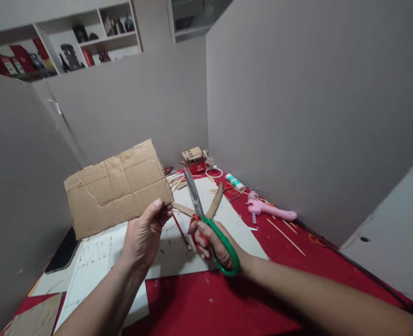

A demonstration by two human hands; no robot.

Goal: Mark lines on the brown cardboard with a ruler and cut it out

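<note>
Lying at the lower left is a ribbed cardboard scrap point(34, 317), with a dark flat device point(64, 252) above it and a white sheet bearing a pencilled diagram point(96, 256) next along. Over these, raised off the table, is the cardboard panel point(118, 186), crossed by dark lines; it looks whole, and no cut along those lines can be made out, so any cutting there seems undone. The left hand point(146, 231) pinches its lower right corner, thumb in front, the other fingers closed behind. Further right, a red-handled stick point(181, 232) lies on the paper. The right hand point(215, 242) has its fingers curled through the handles of the scissors point(195, 196), whose blades appear together and apart from the panel. Beyond them a curved cardboard strip point(215, 200) looks already shaped. Rightmost, a pink glue gun point(272, 210) and thin sticks point(286, 237) rest on red cloth point(269, 289), unheld.
</note>
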